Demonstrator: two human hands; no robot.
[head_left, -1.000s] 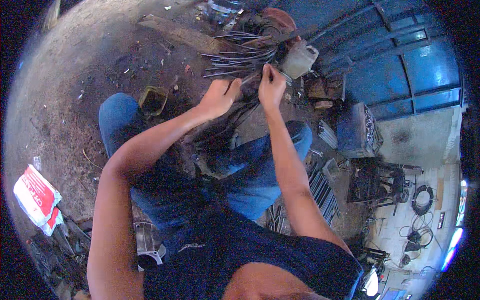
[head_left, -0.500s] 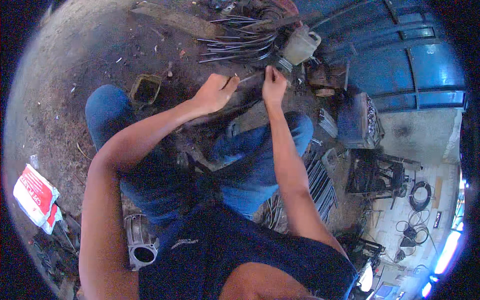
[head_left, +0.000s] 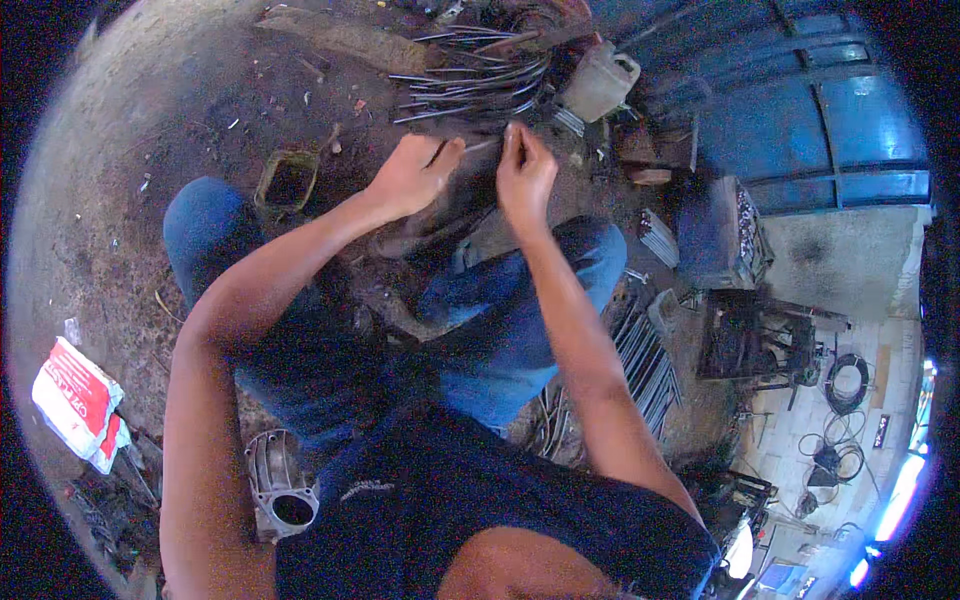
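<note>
My left hand (head_left: 412,178) is closed in a fist-like grip, and a thin light-coloured rod (head_left: 483,145) shows between it and my other hand. My right hand (head_left: 527,185) pinches around the far end of that rod, thumb and fingers pressed together. The rod is blurred, so its exact kind is unclear. Both hands are held out over the dark floor, beyond my crossed legs. Just past them lies a bundle of thin dark metal rods (head_left: 478,88).
A pale plastic jug (head_left: 598,85) stands beyond my right hand. An open square container (head_left: 287,180) sits by my left knee. More metal rods (head_left: 640,365) lie right of my legs. A metal housing (head_left: 280,470) is near my left elbow; a red-and-white bag (head_left: 75,400) lies farther left.
Both hands have shifted slightly left, with the right moving more, so they are closer together. The rod is still between them.
</note>
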